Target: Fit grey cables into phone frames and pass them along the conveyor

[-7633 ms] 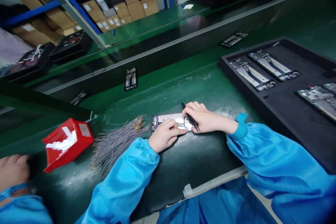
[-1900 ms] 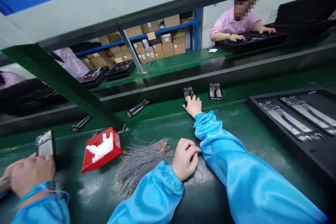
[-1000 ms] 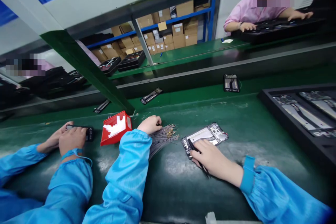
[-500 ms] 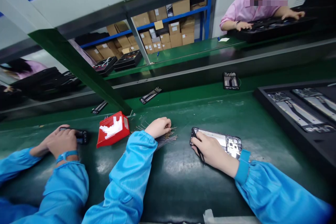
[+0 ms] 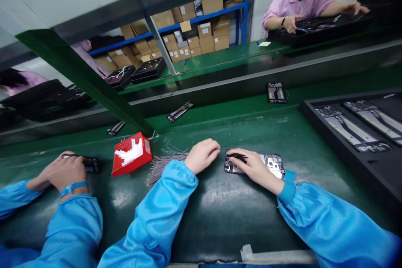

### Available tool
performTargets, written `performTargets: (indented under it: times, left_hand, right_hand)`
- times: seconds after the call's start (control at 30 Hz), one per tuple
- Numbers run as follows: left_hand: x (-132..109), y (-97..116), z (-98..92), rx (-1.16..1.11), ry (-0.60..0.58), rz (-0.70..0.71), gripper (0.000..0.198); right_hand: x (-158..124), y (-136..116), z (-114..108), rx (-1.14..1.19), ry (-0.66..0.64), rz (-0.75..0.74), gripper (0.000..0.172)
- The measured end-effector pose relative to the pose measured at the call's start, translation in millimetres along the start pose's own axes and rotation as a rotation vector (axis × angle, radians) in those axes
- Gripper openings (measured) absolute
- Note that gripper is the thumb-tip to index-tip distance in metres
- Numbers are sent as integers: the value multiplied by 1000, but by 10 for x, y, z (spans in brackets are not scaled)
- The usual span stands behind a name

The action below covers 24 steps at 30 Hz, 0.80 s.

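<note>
My right hand (image 5: 253, 167) grips black tweezers (image 5: 239, 157) over the left end of an opened phone (image 5: 274, 163), which lies flat on the green bench. Its bare circuit board shows at the right end; the middle is partly covered by my hand. Just left of the phone, my left hand (image 5: 203, 155) is closed, thumb and fingers pressed together; whatever they hold is too small or hidden to name. Behind my left wrist spreads a pile of thin grey wires (image 5: 163, 165).
A red bin (image 5: 133, 155) with white paper pieces stands left of the wires. Farther left, a co-worker's hands (image 5: 64, 171) hold a dark device. A black foam tray (image 5: 337, 142) with phone frames is at right. More opened phones (image 5: 180, 111) lie on the far strip.
My left hand has moved right, off the wires and toward the phone, uncovering the pile. In my right hand the tweezers have swung from steep to nearly level over the phone's left end.
</note>
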<state>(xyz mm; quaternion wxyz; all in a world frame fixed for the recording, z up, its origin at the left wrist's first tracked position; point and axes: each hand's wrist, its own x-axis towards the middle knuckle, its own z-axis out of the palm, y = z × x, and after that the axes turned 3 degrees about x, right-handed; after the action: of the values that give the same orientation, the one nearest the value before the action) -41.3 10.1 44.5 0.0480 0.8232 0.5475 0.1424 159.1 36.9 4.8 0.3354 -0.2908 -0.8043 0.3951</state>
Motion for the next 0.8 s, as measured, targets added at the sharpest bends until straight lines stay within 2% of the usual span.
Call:
performTargets:
  times: [0.1,0.27,0.47,0.8]
  left_hand:
    - [-44,116,217,-34,7,35,11]
    - [-147,74,455,-99,52,1,16]
    - [-154,77,459,-5,79,-1,12]
    - [-165,110,437,144,87,79,15]
  right_hand:
    - [75,-8,-1,62,102,34,15]
    - [188,58,100,111,139,105,11]
    - [102,28,79,102,103,161,11]
    - [62,-24,25,116,74,185,1]
